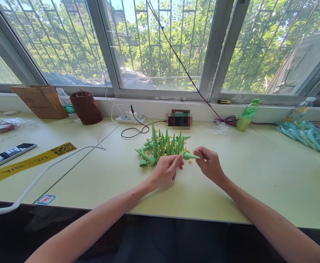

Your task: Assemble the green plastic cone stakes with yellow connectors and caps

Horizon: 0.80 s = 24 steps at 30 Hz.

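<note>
My left hand [167,167] pinches the wide end of a light green plastic cone [190,156], which lies nearly level with its point to the right. Close to the tip is my right hand [209,163], its fingers curled and pressed together; whether they grip the tip or some small piece is hidden. Just beyond my left hand stands a cluster of similar green cones [154,146], several upright and others lying on their sides. Small yellow pieces [162,149] are scattered among them.
Along the back are a power strip [131,118], a black cable [132,136], a green bottle [247,115] and blue plastic bags [306,135]. A phone [10,156] lies left. A white cable [53,164] and yellow label strip [31,162] cross the left foreground.
</note>
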Available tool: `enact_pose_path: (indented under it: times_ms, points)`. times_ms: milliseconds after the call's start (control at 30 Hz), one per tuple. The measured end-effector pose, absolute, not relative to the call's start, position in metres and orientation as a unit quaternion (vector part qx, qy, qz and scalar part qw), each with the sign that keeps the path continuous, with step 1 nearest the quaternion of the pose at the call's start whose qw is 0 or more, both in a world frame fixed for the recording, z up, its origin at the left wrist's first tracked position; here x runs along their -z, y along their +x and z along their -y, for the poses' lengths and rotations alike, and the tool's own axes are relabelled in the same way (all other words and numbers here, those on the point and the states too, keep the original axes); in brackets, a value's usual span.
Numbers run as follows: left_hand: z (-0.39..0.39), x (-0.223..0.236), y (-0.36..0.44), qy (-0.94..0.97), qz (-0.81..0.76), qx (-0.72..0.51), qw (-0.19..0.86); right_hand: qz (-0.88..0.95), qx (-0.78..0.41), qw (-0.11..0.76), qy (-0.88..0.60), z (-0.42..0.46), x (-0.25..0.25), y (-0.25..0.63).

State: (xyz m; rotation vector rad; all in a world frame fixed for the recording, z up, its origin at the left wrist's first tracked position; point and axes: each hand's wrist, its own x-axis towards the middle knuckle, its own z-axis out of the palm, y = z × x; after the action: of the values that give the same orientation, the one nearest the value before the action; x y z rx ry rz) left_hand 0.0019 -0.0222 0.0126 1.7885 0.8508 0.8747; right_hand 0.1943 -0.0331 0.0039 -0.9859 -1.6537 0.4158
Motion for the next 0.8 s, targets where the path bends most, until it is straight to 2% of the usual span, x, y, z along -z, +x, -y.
enact_pose_path:
  times_ms: [67,133,267,433,633,800]
  points:
    - [0.021,-0.015,0.002,0.680,-0.318,-0.303,0.587,0.719,-0.175,0.539,-0.403,0.034,-0.005,0.193]
    - [0.019,-0.017,0.001,0.644,-0.293,-0.259,0.658,0.739,-0.171,0.521,-0.392,0.035,-0.006,0.192]
    - [0.016,-0.017,-0.001,0.637,-0.279,-0.262,0.669,0.754,-0.159,0.504,-0.389,0.035,-0.007,0.191]
    - [0.019,-0.011,-0.002,0.702,-0.293,-0.319,0.565,0.768,-0.155,0.477,-0.397,0.034,-0.005,0.192]
    - [0.020,-0.001,0.001,0.804,-0.301,-0.425,0.289,0.767,-0.174,0.459,-0.413,0.032,-0.004,0.191]
    - [0.020,-0.001,0.001,0.818,-0.298,-0.437,0.227,0.754,-0.166,0.482,-0.414,0.032,-0.004,0.190]
